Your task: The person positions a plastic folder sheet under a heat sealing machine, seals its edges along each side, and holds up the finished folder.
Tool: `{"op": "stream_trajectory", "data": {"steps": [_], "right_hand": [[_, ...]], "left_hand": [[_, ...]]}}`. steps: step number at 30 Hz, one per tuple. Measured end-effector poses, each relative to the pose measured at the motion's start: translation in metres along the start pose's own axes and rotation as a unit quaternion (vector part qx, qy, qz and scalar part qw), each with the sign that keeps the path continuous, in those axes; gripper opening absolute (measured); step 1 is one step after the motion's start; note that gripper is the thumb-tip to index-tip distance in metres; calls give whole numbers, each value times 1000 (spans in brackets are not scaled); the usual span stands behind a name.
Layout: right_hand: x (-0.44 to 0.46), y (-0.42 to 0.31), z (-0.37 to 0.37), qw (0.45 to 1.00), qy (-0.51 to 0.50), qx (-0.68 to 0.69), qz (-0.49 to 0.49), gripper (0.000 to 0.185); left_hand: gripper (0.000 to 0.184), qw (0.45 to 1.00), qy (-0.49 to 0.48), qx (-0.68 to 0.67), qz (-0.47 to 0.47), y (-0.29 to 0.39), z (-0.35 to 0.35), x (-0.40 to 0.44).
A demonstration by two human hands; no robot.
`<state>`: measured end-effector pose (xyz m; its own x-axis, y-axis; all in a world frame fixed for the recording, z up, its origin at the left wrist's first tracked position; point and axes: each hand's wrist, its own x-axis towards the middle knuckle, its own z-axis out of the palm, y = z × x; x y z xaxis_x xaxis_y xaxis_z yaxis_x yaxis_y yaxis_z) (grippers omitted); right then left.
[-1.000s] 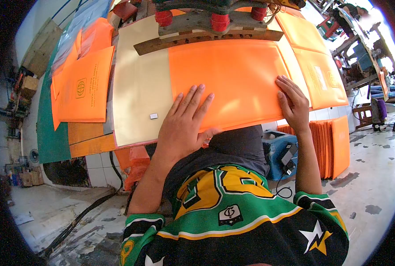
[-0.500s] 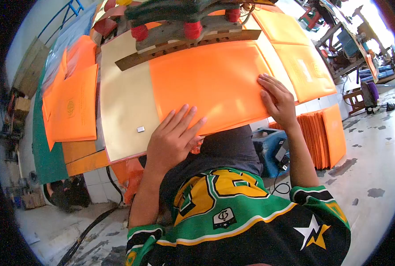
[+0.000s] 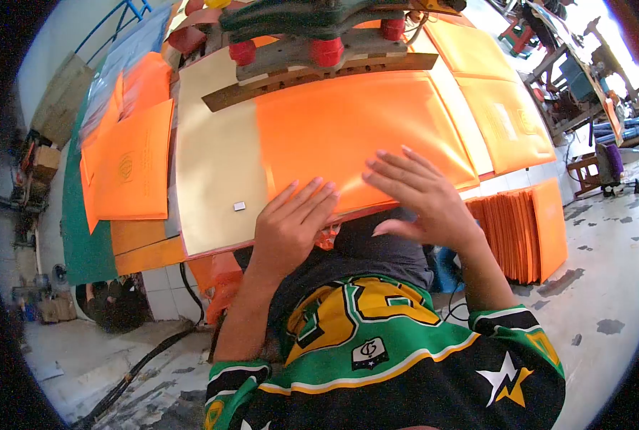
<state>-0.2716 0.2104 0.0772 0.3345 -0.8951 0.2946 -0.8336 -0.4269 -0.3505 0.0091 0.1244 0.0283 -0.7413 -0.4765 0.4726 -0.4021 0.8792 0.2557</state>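
Observation:
A smooth orange sheet point(image 3: 362, 122) lies on a cream-coloured board point(image 3: 215, 165), its far edge reaching under a machine's metal bar point(image 3: 291, 87). My left hand point(image 3: 291, 228) rests flat on the sheet's near left corner, fingers stretched out and close together. Over the near edge, right of the middle, is my right hand point(image 3: 423, 197), its fingers spread and thumb apart. Whether its fingertips touch the sheet I cannot tell. A small white block point(image 3: 239, 206) sits on the board left of my left hand.
Embossed orange folders point(image 3: 134, 161) lie on the left, with another orange folder point(image 3: 502, 122) at the right. Below that stands a thick stack of orange folders point(image 3: 509, 233) on the floor. The machine's dark body with red cylinders point(image 3: 326, 51) overhangs the far side.
My right hand has moved left from the sheet's right edge, and its fingers have spread. My left hand stays near the same corner. The camera view has shifted slightly.

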Motion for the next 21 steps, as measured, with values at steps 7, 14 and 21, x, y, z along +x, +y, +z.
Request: {"op": "stream_trajectory", "data": {"steps": [7, 14, 21], "right_hand": [[4, 2, 26, 998, -4, -57, -24, 48], [0, 1, 28, 999, 32, -20, -2, 42], [-2, 7, 30, 998, 64, 9, -10, 43]], "left_hand": [[33, 1000, 27, 9, -4, 9, -7, 8], [32, 999, 38, 10, -14, 12, -5, 10], [33, 999, 48, 16, -17, 17, -10, 15]]}}
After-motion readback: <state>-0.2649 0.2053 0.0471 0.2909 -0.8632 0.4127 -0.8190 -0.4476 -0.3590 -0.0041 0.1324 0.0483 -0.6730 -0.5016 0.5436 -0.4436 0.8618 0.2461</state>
